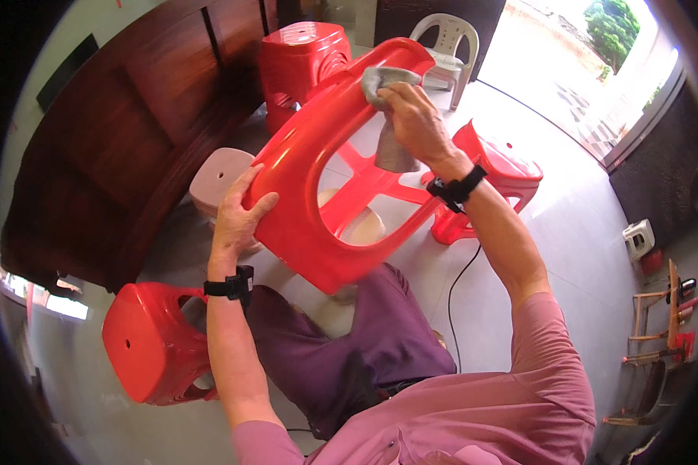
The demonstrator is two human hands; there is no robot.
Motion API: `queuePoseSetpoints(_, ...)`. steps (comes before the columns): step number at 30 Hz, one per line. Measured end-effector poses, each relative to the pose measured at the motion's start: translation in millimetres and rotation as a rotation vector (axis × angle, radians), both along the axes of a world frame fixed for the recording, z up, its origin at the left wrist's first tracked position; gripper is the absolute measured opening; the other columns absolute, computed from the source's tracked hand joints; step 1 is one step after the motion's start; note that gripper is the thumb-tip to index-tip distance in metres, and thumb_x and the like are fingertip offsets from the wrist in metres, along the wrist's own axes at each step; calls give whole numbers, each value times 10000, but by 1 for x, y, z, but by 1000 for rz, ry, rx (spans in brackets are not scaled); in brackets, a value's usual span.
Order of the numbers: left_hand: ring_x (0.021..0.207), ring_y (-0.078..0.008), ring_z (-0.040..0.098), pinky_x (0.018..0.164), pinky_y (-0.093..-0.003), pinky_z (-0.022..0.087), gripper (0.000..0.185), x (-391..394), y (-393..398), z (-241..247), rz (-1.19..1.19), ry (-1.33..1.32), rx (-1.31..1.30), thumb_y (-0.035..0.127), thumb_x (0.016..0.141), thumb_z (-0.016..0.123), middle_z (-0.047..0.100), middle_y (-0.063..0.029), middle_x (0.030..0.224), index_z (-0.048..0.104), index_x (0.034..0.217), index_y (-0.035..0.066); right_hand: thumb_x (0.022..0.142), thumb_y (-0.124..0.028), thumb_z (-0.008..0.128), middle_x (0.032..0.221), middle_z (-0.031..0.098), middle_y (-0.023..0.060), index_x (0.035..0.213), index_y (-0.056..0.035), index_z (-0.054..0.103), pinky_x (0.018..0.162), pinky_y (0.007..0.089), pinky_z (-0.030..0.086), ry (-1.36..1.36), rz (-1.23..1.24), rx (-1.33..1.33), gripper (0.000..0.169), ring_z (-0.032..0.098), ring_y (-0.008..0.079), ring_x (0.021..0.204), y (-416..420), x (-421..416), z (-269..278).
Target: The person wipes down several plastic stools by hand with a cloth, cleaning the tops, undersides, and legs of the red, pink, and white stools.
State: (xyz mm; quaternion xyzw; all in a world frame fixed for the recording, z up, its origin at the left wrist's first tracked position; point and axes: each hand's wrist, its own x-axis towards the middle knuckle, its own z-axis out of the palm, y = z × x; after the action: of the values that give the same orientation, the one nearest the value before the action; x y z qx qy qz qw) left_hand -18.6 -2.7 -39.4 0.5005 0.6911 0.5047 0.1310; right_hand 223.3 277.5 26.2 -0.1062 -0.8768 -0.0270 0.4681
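A glossy red plastic stool [291, 215] is tipped on its side above my lap, its legs and the arched opening between them facing me. My left hand [238, 212] grips the stool's left edge, thumb on the near face and the other fingers partly hidden behind it. Bunched in my right hand [413, 119] is a grey cloth [398, 142], pressed against a leg near the stool's upper end. The cloth's loose end hangs down over the opening.
Other red plastic stools stand at the left [134, 343], at the back [302, 58] and at the right [494, 168]. A pale pink stool [221, 177] is beside the dark wooden cabinet [128, 128]. A white plastic chair [448, 52] stands near the bright doorway. A black cable [451, 296] runs along the floor.
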Motion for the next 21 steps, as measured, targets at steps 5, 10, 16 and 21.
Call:
queuePoseSetpoints(5,1388,-281,534,1185,-385,384,693,4,9,1,10,-69,19,386,879,824,582,-167,1484,604,1445,54,819,66,587,1090,652,138,1033,-27,687,917,437,530,115,124,-158,253,633,365,1030,-24,-28,-23)
queuePoseSetpoints(10,1331,-255,572,1138,-370,435,693,5,1,6,47,-79,-15,372,879,832,591,-154,1473,599,1456,68,771,34,644,1088,607,117,953,-68,662,866,414,523,-99,498,-167,210,608,347,1005,-109,-39,-41)
queuePoseSetpoints(16,1282,-220,591,1107,-349,455,710,0,-3,2,16,-198,20,365,885,840,626,-148,1417,587,1472,57,775,-149,694,1176,570,18,897,-108,666,854,365,517,-562,554,93,132,560,239,1042,-136,5,-64)
queuePoseSetpoints(21,1266,-225,607,1116,-353,446,739,-13,-4,0,4,-207,-7,428,894,820,653,-144,1390,579,1486,58,770,-196,686,1079,601,-18,792,-135,697,901,345,502,-704,452,316,65,557,220,1061,-121,63,-88)
